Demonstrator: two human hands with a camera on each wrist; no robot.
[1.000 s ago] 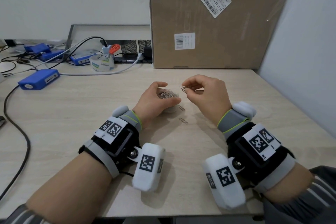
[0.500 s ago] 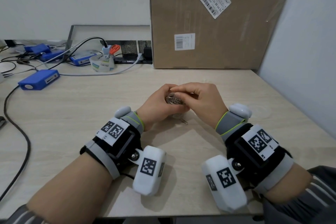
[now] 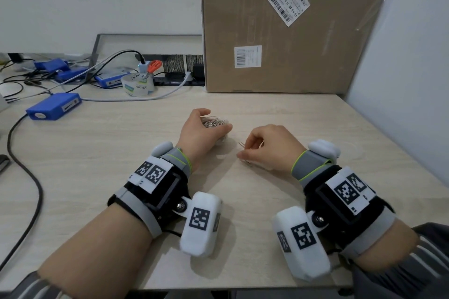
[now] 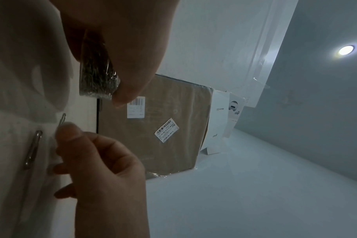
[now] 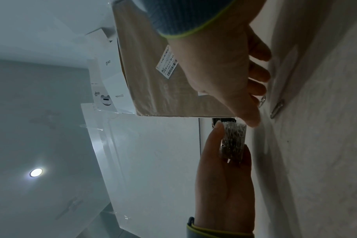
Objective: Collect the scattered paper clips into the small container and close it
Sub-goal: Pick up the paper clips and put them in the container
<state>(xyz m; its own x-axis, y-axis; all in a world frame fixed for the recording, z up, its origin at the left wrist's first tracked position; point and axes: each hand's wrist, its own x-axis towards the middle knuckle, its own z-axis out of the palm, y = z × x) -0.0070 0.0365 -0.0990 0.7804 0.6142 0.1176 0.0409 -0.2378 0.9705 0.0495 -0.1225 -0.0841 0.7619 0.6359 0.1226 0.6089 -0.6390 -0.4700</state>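
Observation:
My left hand [image 3: 217, 119] grips a small clear container [image 3: 213, 124] heaped with silver paper clips; it shows too in the left wrist view [image 4: 98, 77] and the right wrist view [image 5: 233, 141]. It has no lid on. To its right my right hand [image 3: 244, 152] is low over the table and pinches one paper clip [image 3: 242, 144] between thumb and forefinger, its end sticking up [image 4: 62, 118]. A second paper clip [image 3: 249, 163] lies flat on the table under those fingers [image 4: 33, 149] [image 5: 277, 108].
A tall cardboard box [image 3: 279, 31] stands at the table's back edge, with a white wall panel [image 3: 401, 68] on the right. Blue boxes [image 3: 54, 105], cables, and a tape roll [image 3: 138, 85] with scissors crowd the back left. A faint clear round shape [image 3: 353, 150] lies beside my right wrist.
My right hand left the container, where it was half a second ago, came back toward me to the table and now pinches another clip. My left hand shifted the container slightly away.

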